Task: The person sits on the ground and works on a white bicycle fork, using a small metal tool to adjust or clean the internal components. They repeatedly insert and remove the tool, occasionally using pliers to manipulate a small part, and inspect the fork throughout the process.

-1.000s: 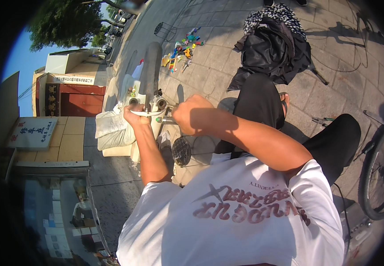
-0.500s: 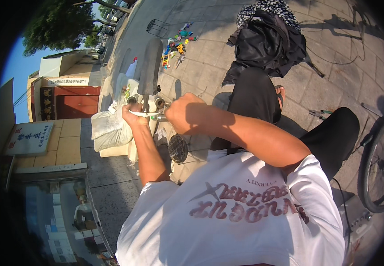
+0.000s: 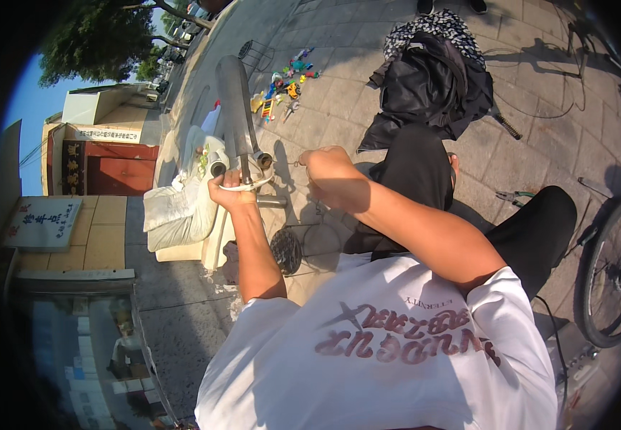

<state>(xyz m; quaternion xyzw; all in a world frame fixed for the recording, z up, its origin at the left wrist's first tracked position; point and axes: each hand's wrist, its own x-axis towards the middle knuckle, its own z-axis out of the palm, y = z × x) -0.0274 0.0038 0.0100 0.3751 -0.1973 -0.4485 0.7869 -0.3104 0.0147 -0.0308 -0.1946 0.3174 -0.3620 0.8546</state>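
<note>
"Where was the white curved part [image 3: 246,188]?"
"From afar, I saw it at the long grey piece's [image 3: 234,104] lower end, the left hand [image 3: 233,193] clamped on it."
"And the right hand [image 3: 330,175]?"
"Right of the grey piece, fingers curled; I couldn't tell whether they gripped anything."

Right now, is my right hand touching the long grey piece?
No, sunlit paving shows between your right hand and the long grey piece.
</note>
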